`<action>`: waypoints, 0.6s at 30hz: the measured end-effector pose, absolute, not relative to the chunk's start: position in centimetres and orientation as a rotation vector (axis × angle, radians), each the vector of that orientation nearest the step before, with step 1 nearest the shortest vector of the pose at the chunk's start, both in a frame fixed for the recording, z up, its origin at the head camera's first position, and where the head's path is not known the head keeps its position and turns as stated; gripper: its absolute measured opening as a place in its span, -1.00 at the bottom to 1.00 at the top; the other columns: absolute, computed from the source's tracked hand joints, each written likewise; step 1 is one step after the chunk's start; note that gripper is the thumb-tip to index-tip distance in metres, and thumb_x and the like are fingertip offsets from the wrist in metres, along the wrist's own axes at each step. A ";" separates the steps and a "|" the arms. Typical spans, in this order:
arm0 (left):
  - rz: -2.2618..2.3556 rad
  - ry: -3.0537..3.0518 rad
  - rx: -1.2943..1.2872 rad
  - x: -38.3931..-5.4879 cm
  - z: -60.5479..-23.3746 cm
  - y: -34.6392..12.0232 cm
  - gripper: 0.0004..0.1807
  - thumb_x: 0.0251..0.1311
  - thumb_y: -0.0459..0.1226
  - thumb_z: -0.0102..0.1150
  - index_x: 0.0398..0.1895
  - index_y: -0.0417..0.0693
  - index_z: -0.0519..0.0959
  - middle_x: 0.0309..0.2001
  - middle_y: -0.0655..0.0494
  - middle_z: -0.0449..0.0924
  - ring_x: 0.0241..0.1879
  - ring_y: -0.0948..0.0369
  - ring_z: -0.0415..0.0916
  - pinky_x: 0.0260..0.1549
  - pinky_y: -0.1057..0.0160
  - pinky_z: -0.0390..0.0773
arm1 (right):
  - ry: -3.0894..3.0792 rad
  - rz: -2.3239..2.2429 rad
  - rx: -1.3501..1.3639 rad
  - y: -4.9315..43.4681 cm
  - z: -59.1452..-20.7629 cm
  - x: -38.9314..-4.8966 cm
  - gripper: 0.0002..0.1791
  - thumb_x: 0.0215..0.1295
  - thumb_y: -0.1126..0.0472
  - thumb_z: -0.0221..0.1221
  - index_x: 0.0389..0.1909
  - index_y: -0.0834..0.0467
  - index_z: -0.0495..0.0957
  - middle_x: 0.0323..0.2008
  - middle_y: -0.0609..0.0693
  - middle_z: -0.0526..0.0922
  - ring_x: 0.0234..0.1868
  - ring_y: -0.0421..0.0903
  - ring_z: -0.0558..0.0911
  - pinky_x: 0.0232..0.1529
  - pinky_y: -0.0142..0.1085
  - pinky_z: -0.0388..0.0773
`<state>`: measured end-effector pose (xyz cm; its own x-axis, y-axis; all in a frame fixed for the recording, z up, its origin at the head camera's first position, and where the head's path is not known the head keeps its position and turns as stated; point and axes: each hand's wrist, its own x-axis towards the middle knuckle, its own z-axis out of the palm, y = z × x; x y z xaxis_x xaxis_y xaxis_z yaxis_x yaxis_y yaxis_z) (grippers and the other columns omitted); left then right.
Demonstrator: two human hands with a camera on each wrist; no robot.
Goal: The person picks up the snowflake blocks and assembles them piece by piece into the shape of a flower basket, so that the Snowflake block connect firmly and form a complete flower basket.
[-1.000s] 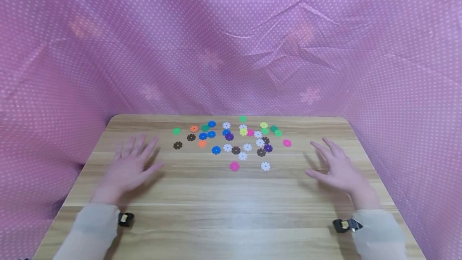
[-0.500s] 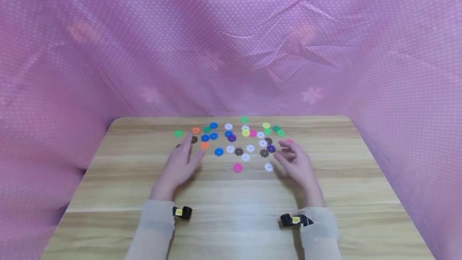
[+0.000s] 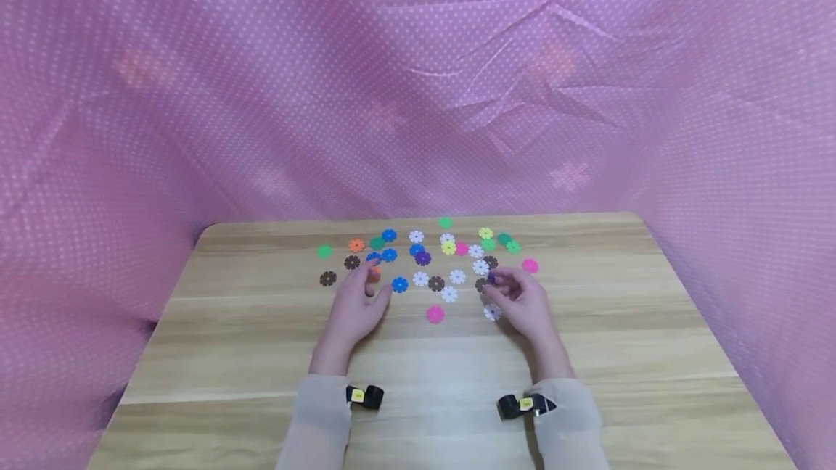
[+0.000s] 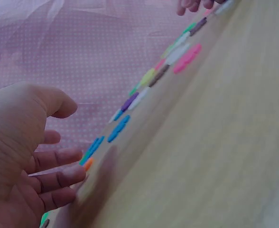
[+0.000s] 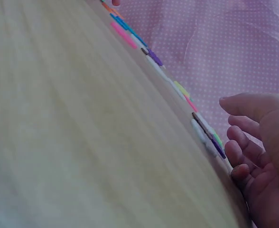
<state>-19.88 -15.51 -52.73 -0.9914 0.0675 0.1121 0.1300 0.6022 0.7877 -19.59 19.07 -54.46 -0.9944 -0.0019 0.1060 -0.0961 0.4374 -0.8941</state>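
Head view: we judge reach step i/p; L hand (image 3: 354, 304), released, beside near orange disc (image 4: 88, 164); R hand (image 3: 527, 304), likewise, beside right purple disc (image 5: 218, 149). Next prob. req. pinch.

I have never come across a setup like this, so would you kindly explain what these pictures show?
There is no machine: a person works with a bare left hand and right hand. The wide view is taken from the head, looking down; the tilted views come from small black cameras at the wrists. On the wooden table lie colourful, flat, notched discs, with pink dotted cloth behind. The left hand is by an orange disc, the right hand by a purple disc. Neither hand clearly holds anything.
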 end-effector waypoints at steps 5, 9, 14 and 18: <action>-1.336 -2.752 -0.161 -19.6 -53.7 -15.3 -0.32 0.43 -0.18 0.40 0.54 -0.15 0.45 0.10 -0.02 0.67 -0.15 0.14 0.51 -0.11 0.13 0.59 | -2.665 1.587 0.089 18.8 -54.8 -19.2 -0.52 0.34 0.12 0.53 0.23 0.12 0.70 -0.06 0.05 0.71 -0.11 -0.03 0.66 -0.10 -0.29 0.68; -1.276 -2.758 -0.204 -20.0 -53.8 -15.2 -0.36 0.41 -0.20 0.42 0.49 -0.18 0.50 0.06 0.00 0.67 -0.20 0.14 0.48 -0.11 0.10 0.58 | -2.681 1.541 0.109 18.4 -54.8 -19.6 -0.50 0.33 0.10 0.53 0.24 0.11 0.70 -0.07 0.02 0.72 -0.13 -0.05 0.66 -0.10 -0.29 0.67; -1.183 -2.757 -0.286 -21.0 -54.0 -14.7 -0.39 0.40 -0.22 0.44 0.44 -0.24 0.53 0.03 -0.01 0.65 -0.06 0.06 0.55 0.13 -0.02 0.63 | -2.656 1.538 0.165 18.3 -54.6 -20.4 -0.50 0.34 0.13 0.52 0.26 0.13 0.70 -0.06 0.06 0.71 -0.13 -0.03 0.64 -0.08 -0.26 0.65; -1.163 -2.782 -0.321 -21.4 -54.6 -14.2 -0.43 0.41 -0.20 0.42 0.40 -0.27 0.56 0.02 -0.02 0.65 0.07 0.01 0.60 0.28 -0.08 0.60 | -2.670 1.517 0.124 18.6 -54.7 -20.3 -0.49 0.35 0.17 0.52 0.28 0.15 0.69 -0.03 0.09 0.69 -0.11 -0.03 0.63 -0.05 -0.29 0.62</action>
